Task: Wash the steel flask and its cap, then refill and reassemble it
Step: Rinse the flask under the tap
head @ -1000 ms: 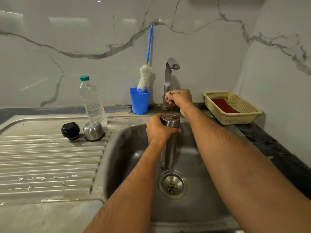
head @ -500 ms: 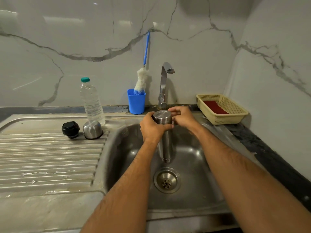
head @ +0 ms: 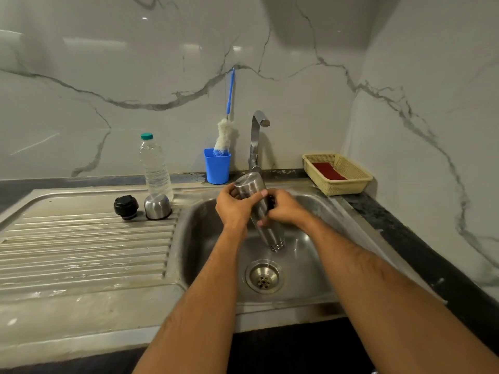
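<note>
1. The steel flask [head: 256,209] is held over the sink [head: 318,260], turned upside down and tilted, its mouth pointing down toward the drain [head: 264,276]; a thin stream of water is seen running from the mouth.
2. The upper part of the flask is gripped by the left hand [head: 232,207], its fingers and thumb curled round the body.
3. The middle of the flask is gripped by the right hand [head: 283,211], its fingers wrapped round from the other side.
4. The black stopper [head: 125,207] and the steel cap [head: 157,206] are set side by side on the drainboard [head: 81,252], the cap mouth down.
5. A plastic water bottle [head: 155,168] with a green lid is stood just behind the cap; no writing can be read on it.
6. A blue cup [head: 216,166] holding a bottle brush [head: 225,133] is placed beside the tap [head: 256,139].
7. A woven basket [head: 351,182] containing a red pad [head: 328,170] is set on the counter to the right.
</note>
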